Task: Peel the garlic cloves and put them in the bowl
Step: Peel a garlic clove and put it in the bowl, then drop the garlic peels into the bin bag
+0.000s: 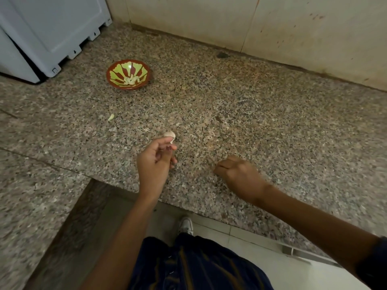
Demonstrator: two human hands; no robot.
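A red and green patterned bowl [128,74] sits on the granite counter [251,114] at the far left, with several peeled garlic cloves [131,79] inside. My left hand [156,159] pinches an unpeeled garlic clove [170,135] between thumb and fingertips, just above the counter near its front. My right hand [238,174] hovers over the counter to the right with its fingers curled under; whether it holds anything is hidden. One loose peeled clove [111,117] lies on the counter between the bowl and my left hand.
A white appliance [48,32] stands at the back left, close to the bowl. A tiled wall [272,24] runs along the back. The counter's front edge steps inward near my left arm. Below are the floor and a shoe [186,226].
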